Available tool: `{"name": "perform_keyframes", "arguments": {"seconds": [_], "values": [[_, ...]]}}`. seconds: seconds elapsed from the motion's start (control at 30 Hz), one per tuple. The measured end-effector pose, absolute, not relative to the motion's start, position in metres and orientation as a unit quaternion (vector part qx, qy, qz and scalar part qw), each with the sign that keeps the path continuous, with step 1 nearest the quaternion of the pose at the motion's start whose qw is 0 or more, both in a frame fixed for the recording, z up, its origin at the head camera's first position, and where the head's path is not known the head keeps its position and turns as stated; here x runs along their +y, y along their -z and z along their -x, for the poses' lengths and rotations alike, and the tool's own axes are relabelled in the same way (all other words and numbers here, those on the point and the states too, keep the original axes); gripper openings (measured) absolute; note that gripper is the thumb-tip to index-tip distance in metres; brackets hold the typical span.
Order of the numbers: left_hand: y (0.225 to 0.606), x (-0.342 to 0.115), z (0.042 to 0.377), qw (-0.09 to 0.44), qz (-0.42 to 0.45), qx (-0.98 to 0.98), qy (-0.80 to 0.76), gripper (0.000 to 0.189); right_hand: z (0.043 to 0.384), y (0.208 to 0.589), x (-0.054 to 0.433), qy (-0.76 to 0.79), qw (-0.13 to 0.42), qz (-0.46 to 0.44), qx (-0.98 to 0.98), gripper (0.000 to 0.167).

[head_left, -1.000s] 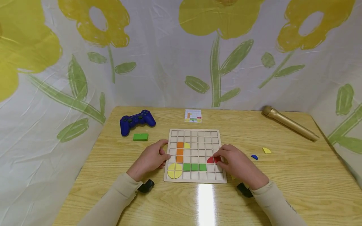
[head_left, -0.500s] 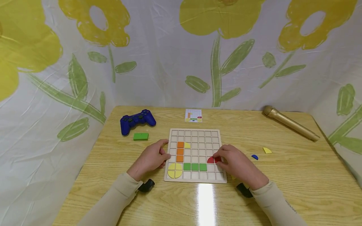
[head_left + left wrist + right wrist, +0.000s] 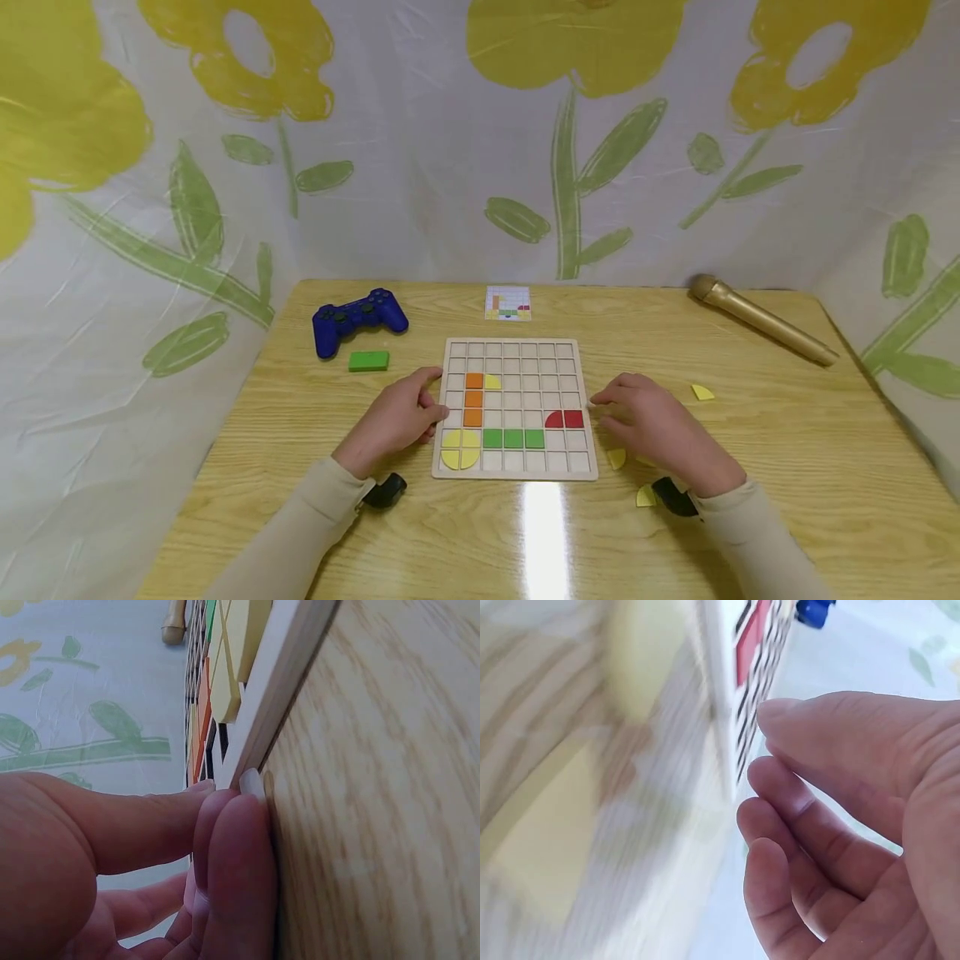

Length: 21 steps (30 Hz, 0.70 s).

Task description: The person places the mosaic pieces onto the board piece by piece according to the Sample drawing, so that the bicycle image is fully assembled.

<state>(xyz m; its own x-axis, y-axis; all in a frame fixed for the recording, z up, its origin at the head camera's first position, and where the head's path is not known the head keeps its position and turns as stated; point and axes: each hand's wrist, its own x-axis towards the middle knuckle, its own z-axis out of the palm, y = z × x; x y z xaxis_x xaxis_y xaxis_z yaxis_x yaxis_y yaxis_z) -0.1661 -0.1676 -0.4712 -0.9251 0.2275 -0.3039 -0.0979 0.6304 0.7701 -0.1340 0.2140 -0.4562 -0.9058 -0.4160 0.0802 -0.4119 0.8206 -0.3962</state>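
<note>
A pale wooden grid board [image 3: 531, 367] lies on the table with several flat shapes set in it. Orange squares [image 3: 473, 398] form a column beside one yellow quarter, green squares [image 3: 513, 438] make a row, and yellow quarters [image 3: 460, 450] make a circle at the near left. Two red pieces [image 3: 563, 419], a quarter and a square, sit at the right. My left hand [image 3: 392, 417] pinches the board's left edge between thumb and fingers [image 3: 244, 855]. Off the right edge hovers my right hand [image 3: 652, 421], fingers loosely bent, holding nothing. The blue half-circle is not visible.
Loose yellow quarters [image 3: 617, 458] lie right of the board, and another yellow quarter [image 3: 702, 392] farther back. A pattern card [image 3: 507, 302] lies behind the board. A blue game controller [image 3: 360, 320], a green block [image 3: 368, 361] and a gold microphone [image 3: 761, 318] stand around.
My right hand has let go of the red square and moved right, off the board. The red square now shows fully. The left hand stays at the board's edge.
</note>
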Motion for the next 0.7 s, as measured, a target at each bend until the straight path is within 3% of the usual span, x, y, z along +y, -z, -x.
{"name": "perform_keyframes", "arguments": {"seconds": [0.7], "values": [[0.471,-0.167,0.167,0.194,-0.034,0.881,-0.431,0.067,0.086,0.460,0.268,0.176,0.014,0.182,0.967,0.020]]}}
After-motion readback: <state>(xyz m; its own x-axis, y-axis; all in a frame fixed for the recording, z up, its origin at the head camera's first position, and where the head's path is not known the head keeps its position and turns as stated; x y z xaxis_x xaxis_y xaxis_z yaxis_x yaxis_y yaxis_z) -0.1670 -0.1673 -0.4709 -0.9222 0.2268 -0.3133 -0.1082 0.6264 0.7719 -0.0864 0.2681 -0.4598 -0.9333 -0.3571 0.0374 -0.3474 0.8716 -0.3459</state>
